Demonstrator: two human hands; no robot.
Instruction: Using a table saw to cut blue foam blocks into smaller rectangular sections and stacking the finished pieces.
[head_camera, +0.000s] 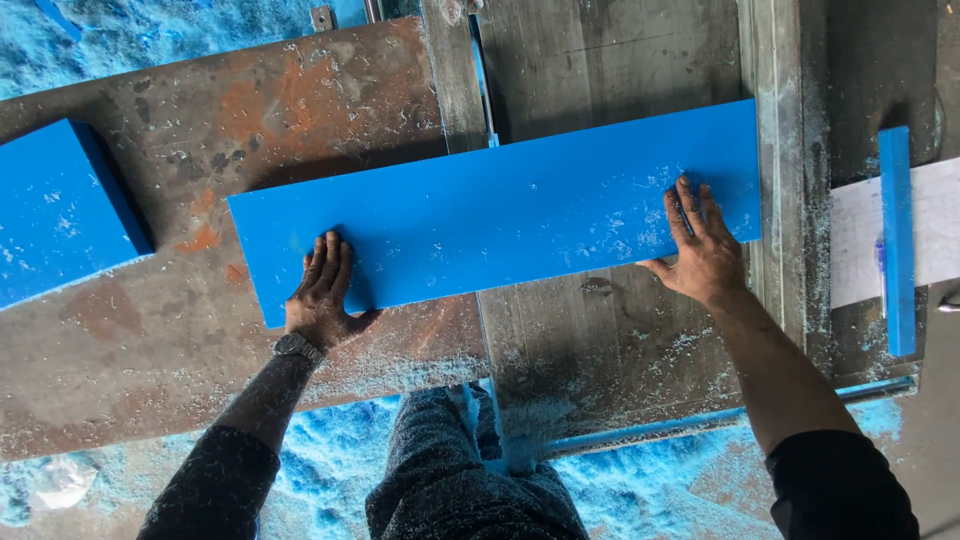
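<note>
Fingers (322, 262) of left hand (320, 295) and right hand (700, 250) spread flat, pressing long blue plastic board (500, 205) onto rusty saw counter (300, 90). Board likely stiff, slick with dust; grip long edges. Offcut block (55, 210) at 9 o'clock.

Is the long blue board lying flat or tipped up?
Flat: the board rests on the table, both hands pressed palm-down on it.

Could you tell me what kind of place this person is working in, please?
Probably a cutting workshop: both hands press a long blue board flat on a rusty metal saw table, and blue shavings cover the floor.
</note>
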